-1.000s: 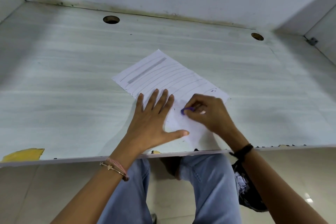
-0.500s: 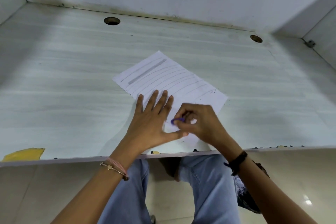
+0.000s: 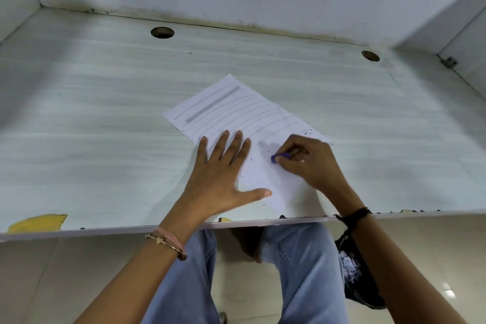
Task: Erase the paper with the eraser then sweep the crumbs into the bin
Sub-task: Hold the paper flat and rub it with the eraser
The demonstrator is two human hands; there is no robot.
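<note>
A lined white paper [image 3: 236, 110] lies tilted on the pale desk [image 3: 92, 126], with a grey pencil bar near its far end. My left hand [image 3: 221, 173] lies flat on the paper's near left part, fingers spread. My right hand [image 3: 307, 163] pinches a small purple eraser [image 3: 279, 157] and presses its tip on the paper's near right part. Small dark crumbs [image 3: 306, 133] dot the paper around my right hand. A dark bin [image 3: 352, 276] with white scraps sits on the floor under the desk at right, partly hidden by my right forearm.
Two round cable holes [image 3: 162, 32] [image 3: 370, 56] sit near the desk's back edge. Walls close the desk at the back and both sides. Yellow chipped patches [image 3: 38, 222] mark the front edge. My legs in blue jeans [image 3: 297, 276] are below the desk.
My right hand slid the eraser toward me and left, then back away to the right across the paper. My left hand has stayed flat in place.
</note>
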